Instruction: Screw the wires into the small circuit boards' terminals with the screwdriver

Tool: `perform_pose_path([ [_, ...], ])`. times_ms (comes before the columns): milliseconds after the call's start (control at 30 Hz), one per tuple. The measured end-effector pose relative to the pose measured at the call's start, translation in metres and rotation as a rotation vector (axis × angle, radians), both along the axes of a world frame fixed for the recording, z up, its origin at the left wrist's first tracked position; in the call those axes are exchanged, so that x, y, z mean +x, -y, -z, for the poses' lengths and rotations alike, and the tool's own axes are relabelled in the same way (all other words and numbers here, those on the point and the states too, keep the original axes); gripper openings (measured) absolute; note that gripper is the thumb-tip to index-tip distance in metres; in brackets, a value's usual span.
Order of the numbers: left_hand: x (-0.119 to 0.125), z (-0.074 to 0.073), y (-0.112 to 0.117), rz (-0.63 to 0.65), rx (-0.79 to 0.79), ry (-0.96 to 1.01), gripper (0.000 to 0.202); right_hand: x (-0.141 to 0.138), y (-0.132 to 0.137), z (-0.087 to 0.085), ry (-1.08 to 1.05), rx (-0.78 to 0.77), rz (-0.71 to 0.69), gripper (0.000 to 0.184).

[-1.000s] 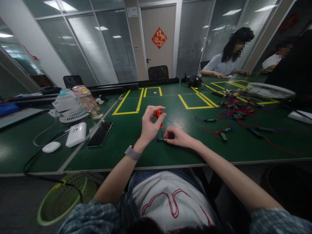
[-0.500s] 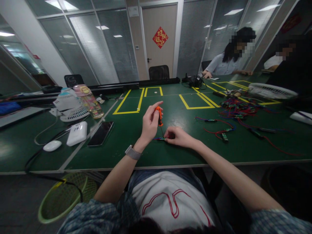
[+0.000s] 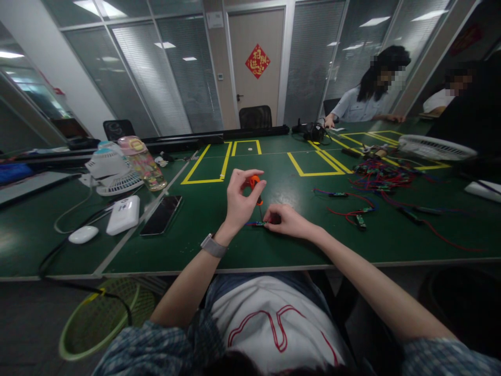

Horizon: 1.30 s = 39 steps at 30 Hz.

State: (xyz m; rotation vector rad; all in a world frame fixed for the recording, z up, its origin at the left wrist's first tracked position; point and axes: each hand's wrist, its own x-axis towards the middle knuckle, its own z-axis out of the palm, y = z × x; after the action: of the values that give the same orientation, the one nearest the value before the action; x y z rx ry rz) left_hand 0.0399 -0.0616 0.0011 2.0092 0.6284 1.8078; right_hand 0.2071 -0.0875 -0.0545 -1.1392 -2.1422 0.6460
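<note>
My left hand [image 3: 238, 201] is closed round the orange handle of a small screwdriver [image 3: 256, 189] held upright, its tip down on a small green circuit board [image 3: 257, 223] on the green table [image 3: 203, 240]. My right hand [image 3: 285, 219] pinches that board against the table just right of the tip. Red and blue wires run from the board. A watch sits on my left wrist.
A phone [image 3: 160, 214], white power bank [image 3: 122, 214], mouse [image 3: 82, 234], desk fan [image 3: 111, 172] and bottle [image 3: 144, 163] lie to the left. A heap of wired boards [image 3: 376, 177] lies to the right. Two people sit at the far right. A green basket [image 3: 99, 318] stands below the table edge.
My left fingers have shifted round the screwdriver handle, closing on it and spreading again as it turns. The right hand and the board have stayed put.
</note>
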Motion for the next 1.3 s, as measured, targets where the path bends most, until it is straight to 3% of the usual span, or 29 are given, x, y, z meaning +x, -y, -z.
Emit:
perform_pose_path([
  [333,0.0003,0.0025,-0.001,0.05,-0.098,-0.016,0.015,-0.0008,0.0,-0.0013,0.008,0.006,0.0,0.005],
  [500,0.0004,0.0034,0.0001,0.193,-0.157,0.005,0.029,-0.001,0.0004,-0.0015,0.003,-0.009,0.004,0.005],
  [633,-0.0004,0.003,0.0006,0.302,-0.191,0.007,0.025,-0.001,0.0006,-0.0017,0.005,-0.017,0.003,0.006],
  [700,-0.0005,0.0022,0.0008,0.295,-0.181,0.005,0.023,-0.0009,0.0002,-0.0014,0.003,-0.012,0.003,0.006],
  [933,-0.0003,-0.0016,0.002,0.085,-0.082,0.015,0.011,-0.0012,0.0002,-0.0009,-0.002,-0.007,0.0,0.005],
  [1300,-0.0009,-0.0023,-0.0014,0.316,-0.19,0.012,0.028,-0.0009,0.0014,-0.0028,0.015,-0.019,-0.011,0.005],
])
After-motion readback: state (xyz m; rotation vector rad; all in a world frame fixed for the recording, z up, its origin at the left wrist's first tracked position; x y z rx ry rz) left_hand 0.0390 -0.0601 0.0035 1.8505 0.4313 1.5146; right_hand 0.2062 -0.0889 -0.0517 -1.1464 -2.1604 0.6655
